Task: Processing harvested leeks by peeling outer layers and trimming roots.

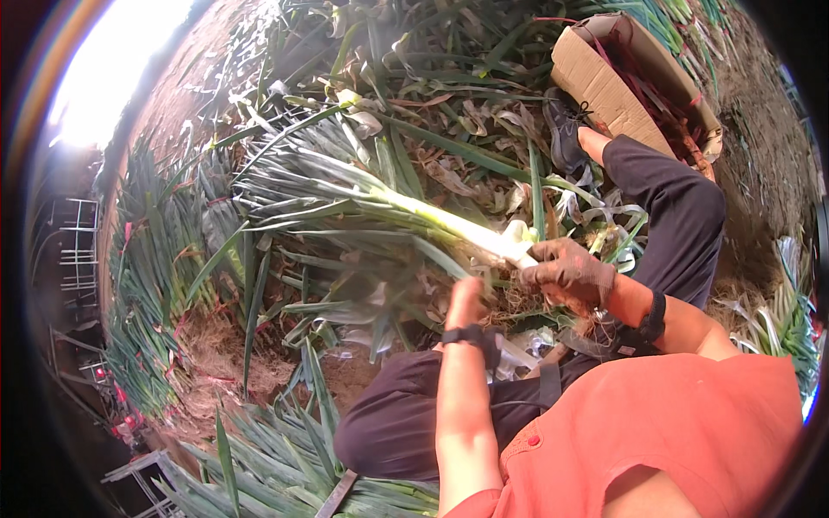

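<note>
My right hand [570, 269], in a dirty brownish glove, is closed round the root end of a leek [458, 226]. Its pale stem slants up and left from the fingers, and its long green leaves fan out over the pile. Thin roots dangle under the glove. Close by, just below the stem, is my left hand [466, 298]. Motion smears its fingers, so their pose and any hold on a leaf do not show.
Cut leaves and peelings [466, 95] cover the ground ahead. A cardboard box [604, 82] with red ties stands at far right, beside my shoe [566, 134]. Leek bundles [164, 259] lie at left, with more leeks [276, 457] near my knee [389, 423].
</note>
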Demonstrator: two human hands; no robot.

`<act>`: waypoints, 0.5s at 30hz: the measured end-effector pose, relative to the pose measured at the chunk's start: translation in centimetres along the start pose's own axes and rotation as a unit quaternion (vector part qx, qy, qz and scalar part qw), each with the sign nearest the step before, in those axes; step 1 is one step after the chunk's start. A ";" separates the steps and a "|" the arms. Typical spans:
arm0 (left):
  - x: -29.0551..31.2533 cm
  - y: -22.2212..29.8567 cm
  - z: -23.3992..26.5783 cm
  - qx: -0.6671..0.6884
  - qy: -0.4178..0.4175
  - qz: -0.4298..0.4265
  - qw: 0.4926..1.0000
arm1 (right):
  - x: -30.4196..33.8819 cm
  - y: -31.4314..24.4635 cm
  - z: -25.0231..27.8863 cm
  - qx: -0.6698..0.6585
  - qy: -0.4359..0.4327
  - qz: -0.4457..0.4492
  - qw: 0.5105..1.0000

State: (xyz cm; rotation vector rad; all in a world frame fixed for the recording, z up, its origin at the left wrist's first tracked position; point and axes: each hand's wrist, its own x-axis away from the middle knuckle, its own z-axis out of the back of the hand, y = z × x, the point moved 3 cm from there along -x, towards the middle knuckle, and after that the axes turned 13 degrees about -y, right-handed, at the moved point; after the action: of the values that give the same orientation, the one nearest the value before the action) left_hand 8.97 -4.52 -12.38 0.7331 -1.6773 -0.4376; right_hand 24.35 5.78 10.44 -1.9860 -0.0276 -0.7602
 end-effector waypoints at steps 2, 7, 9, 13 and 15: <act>-0.3 -0.6 -5.9 0.147 -0.019 0.022 0.989 | -0.5 0.0 1.6 0.152 -0.004 0.149 0.977; 2.0 4.6 -1.1 0.089 0.121 -0.101 0.983 | 0.6 -0.5 0.6 0.030 -0.012 0.014 0.999; 3.7 8.3 0.8 0.401 0.155 -0.223 0.875 | 1.1 -0.5 0.0 0.170 -0.002 -0.053 0.984; 5.3 11.7 2.7 0.418 0.127 -0.269 0.859 | 0.5 2.1 -0.2 0.386 0.027 0.002 0.922; 5.4 11.2 3.6 0.339 0.179 -0.216 0.898 | 0.5 1.8 -1.1 0.452 0.015 -0.008 0.892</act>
State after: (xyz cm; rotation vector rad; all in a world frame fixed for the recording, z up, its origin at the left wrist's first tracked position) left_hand 2.26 -0.28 -2.12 1.6173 -1.2924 0.0103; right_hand 24.81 3.79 9.63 -1.0802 -0.3233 -0.6206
